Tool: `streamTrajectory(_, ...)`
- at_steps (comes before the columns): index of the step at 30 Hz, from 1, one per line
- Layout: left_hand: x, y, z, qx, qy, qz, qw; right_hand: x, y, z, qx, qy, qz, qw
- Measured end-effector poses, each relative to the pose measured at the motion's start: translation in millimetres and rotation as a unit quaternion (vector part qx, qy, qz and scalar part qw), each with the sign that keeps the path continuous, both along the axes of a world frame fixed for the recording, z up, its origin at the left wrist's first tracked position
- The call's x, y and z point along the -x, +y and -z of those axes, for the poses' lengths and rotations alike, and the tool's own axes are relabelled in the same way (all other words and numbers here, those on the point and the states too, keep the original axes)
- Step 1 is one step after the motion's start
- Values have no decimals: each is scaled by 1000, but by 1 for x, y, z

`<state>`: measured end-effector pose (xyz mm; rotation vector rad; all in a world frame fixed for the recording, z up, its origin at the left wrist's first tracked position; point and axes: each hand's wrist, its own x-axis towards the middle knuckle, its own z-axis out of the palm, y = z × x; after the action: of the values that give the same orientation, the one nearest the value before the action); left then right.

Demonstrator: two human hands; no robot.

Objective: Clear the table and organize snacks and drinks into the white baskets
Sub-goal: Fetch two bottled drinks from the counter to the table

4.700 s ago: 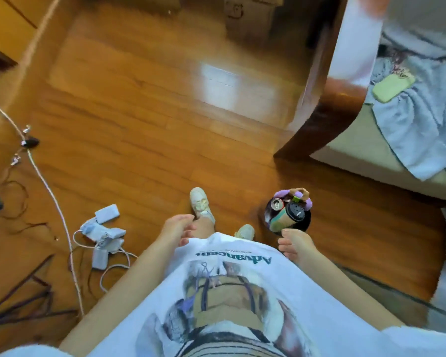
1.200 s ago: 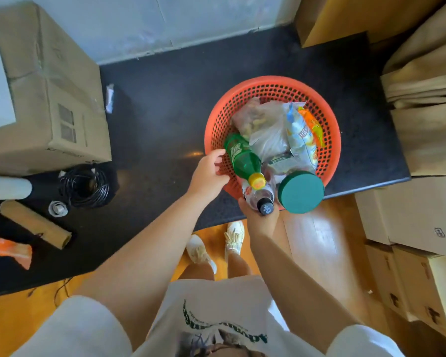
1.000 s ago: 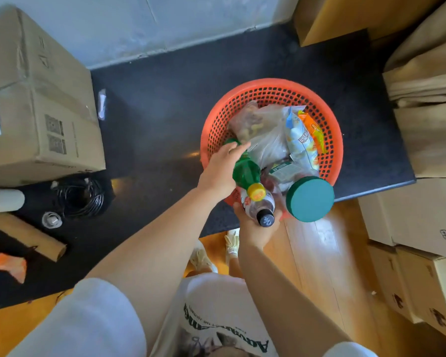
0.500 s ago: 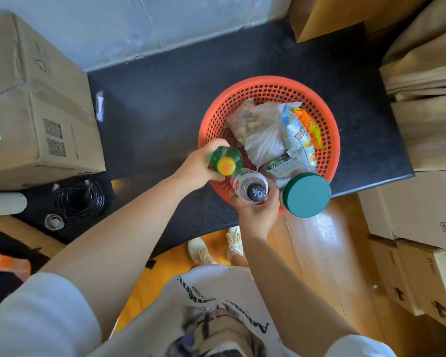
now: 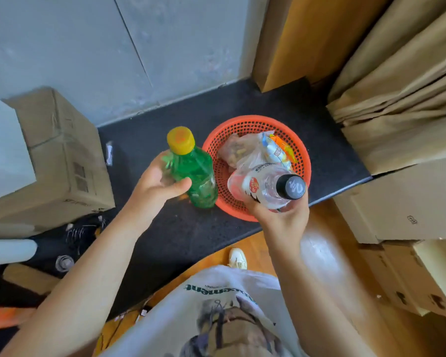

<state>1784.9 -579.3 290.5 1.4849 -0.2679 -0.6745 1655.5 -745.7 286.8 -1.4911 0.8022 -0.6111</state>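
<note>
My left hand (image 5: 157, 185) grips a green bottle (image 5: 196, 173) with a yellow cap, upright just left of the orange basket (image 5: 218, 140), its base near the black tabletop (image 5: 165, 228). My right hand (image 5: 281, 215) holds a clear bottle (image 5: 262, 185) with a black cap above the basket's near rim. Inside the basket lie a clear plastic bag of snacks (image 5: 238, 153) and a colourful snack packet (image 5: 278, 150). No white basket is in view.
Cardboard boxes (image 5: 62, 155) stand at the left on the black table, with more boxes (image 5: 410, 202) and brown paper (image 5: 402, 81) at the right. A coil of black cable (image 5: 75, 230), a white roll (image 5: 8, 251) and a small cap (image 5: 63, 262) lie at the left. Wooden floor shows below.
Both bottles have come up out of the orange basket. My left hand moved the green bottle left, clear of the rim. The teal-lidded jar seen at the basket's near edge is out of sight.
</note>
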Motion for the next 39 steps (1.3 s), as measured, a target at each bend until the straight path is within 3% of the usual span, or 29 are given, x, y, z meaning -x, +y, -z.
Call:
streamTrajectory(3,15,18,-21,43,16,9,999,26,17,-25,-2,-66,39,997)
streamTrajectory(8,61,28,-25,80,96,74,989,80,49,-40,-101,-194,150,964)
streamTrajectory(12,115,24,-19,48,185,155,969,154,81,-37,-117,-170,220,953)
streamTrajectory(17,197,12,-10,-1,223,299,928,268,119,-26,-145,-163,350,911)
streamTrajectory(24,373,-1,-8,-61,225,496,837,445,193,-20,-142,-181,537,812)
streamTrajectory(33,658,40,-9,-157,136,720,662,671,319,-25,-77,-172,723,665)
streamTrajectory(39,781,75,-14,-184,95,806,554,756,394,-18,-64,-169,817,548)
